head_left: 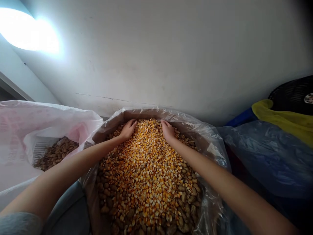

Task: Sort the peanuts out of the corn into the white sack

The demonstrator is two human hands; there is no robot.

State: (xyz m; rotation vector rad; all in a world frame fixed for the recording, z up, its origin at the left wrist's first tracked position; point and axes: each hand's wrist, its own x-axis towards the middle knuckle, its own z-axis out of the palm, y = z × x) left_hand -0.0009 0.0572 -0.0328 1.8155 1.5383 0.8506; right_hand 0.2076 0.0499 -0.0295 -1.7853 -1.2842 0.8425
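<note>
Yellow and orange corn kernels (149, 166) lie in a broad heap over unshelled peanuts (192, 199) inside a large clear plastic-lined box (210, 140). At the far left of the heap, my left hand (128, 129) rests against the corn, its fingers stretched forward and slightly curved. Opposite it, my right hand (168, 130) touches the far right side of the kernels with its fingers extended. A band of corn separates the two hands. Some fingertips are partly hidden by the kernels and the hands themselves.
On the left stands a white and pink plastic sack (51, 114) with peanuts (60, 151) in it. Dark plastic bags (269, 153), a yellow cloth (283, 119) and a black fan (293, 93) are at right. A pale wall (158, 58) rises behind, with a bright lamp (22, 29) upper left.
</note>
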